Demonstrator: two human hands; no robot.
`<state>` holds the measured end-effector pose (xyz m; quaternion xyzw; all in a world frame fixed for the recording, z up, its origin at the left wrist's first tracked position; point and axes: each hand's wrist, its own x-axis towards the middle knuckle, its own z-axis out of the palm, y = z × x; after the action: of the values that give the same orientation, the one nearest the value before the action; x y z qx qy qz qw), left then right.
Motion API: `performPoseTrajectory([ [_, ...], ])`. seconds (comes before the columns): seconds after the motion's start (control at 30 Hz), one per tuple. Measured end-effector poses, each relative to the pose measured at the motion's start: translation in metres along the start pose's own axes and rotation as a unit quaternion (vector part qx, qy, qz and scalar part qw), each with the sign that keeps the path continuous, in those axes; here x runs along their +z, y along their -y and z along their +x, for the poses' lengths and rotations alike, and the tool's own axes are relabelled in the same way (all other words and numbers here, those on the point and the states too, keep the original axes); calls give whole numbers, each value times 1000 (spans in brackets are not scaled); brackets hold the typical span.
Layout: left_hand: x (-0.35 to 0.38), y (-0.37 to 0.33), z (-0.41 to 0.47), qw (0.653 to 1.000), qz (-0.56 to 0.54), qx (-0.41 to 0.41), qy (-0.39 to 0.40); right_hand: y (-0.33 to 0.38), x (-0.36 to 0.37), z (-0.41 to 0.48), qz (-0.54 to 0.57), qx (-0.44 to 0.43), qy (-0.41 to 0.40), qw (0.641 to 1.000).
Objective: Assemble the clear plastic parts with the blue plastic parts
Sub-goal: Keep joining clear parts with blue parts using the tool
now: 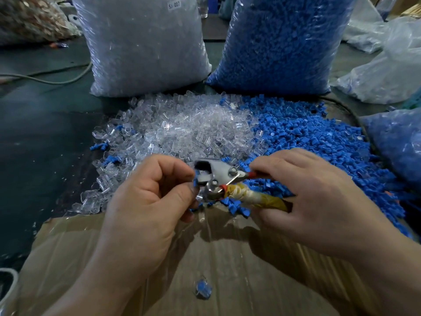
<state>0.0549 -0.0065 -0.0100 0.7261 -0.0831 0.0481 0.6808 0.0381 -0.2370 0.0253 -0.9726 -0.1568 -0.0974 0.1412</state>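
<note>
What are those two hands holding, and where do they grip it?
The right hand grips a plier-like metal tool by its two handles. The left hand pinches a small blue part at the tool's head with its fingers.

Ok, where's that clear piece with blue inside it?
Head view, bottom centre: the piece lies alone on the cardboard, straight below the pliers and nearer the person.
</note>
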Motion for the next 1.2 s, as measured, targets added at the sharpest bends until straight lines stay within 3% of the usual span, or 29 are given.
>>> performPoseTrajectory([
  [0.1,-1,1,1,999,1,-34,-21,-9,1,2,-36,46,-13,998],
  [0.23,3,-4,1,995,-15,-101,20,-17,7,15,-86,102,4,991],
  [0.43,8,-6,-1,992,-4,-126,28,-22,14,26,-117,116,41,985],
  [0.5,9,-8,-2,992,12,-121,31,-20,12,24,-108,106,26,988],
  [0.63,11,-7,-5,993,33,-115,20,4,8,17,-41,28,-83,995],
  [0.77,16,-6,-9,995,67,-71,20,40,19,10,-27,-88,-62,994],
  [0.93,17,-12,-15,994,102,-10,25,38,20,10,-25,-83,-59,994],
  [1.07,13,-20,-12,997,46,-59,16,38,22,9,-1,-109,-81,991],
  [1.2,3,-20,-9,986,43,-125,100,46,22,8,38,-129,-103,985],
])
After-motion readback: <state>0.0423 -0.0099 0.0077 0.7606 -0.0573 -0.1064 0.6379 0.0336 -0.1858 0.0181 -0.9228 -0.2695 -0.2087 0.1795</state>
